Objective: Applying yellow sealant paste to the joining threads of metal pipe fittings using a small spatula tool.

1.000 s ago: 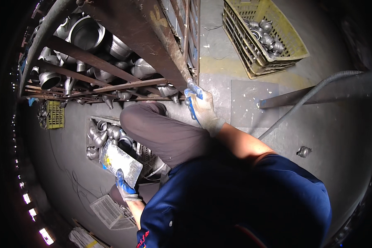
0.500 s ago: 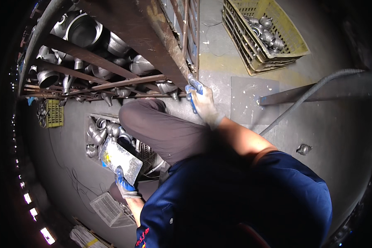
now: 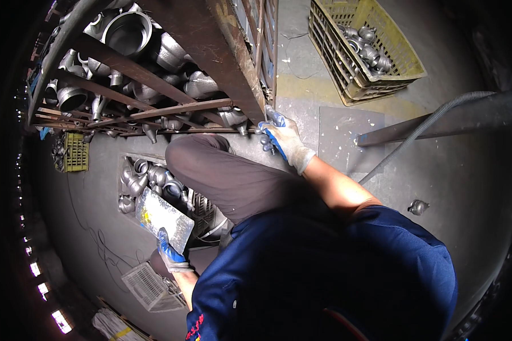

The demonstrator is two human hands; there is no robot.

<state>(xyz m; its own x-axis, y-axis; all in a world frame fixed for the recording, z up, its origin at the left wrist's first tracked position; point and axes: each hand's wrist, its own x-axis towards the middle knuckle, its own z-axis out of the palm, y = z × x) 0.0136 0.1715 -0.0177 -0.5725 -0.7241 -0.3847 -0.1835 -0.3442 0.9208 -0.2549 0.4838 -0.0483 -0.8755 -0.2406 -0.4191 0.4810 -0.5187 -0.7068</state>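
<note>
My left hand (image 3: 172, 254), in a grey glove with blue coating, grips the near edge of a scuffed, pale rectangular board (image 3: 166, 220) with yellow marks. The board is tilted over a crate (image 3: 121, 181) of grey metal pipe fittings (image 3: 134, 183). My right hand (image 3: 284, 138), gloved alike, is at the lower corner of a rusty brown metal rack (image 3: 228, 62). Its fingers are curled, with greyish lumps below them; whether these are fingertips or a small metal part, I cannot tell. My bent leg lies between the two hands.
Large metal fittings (image 3: 125, 35) fill the rack. A yellow-green crate (image 3: 361, 85) of fittings stands at the far right, a smaller yellow crate (image 3: 77, 152) at left. A grey hose (image 3: 421, 136) crosses a metal beam (image 3: 392, 132). One loose fitting (image 3: 418, 207) lies on the floor.
The view has shifted slightly. My right hand has moved a little to the right beside the rack corner, its curled fingers turned somewhat. My left hand still holds the board, almost unmoved.
</note>
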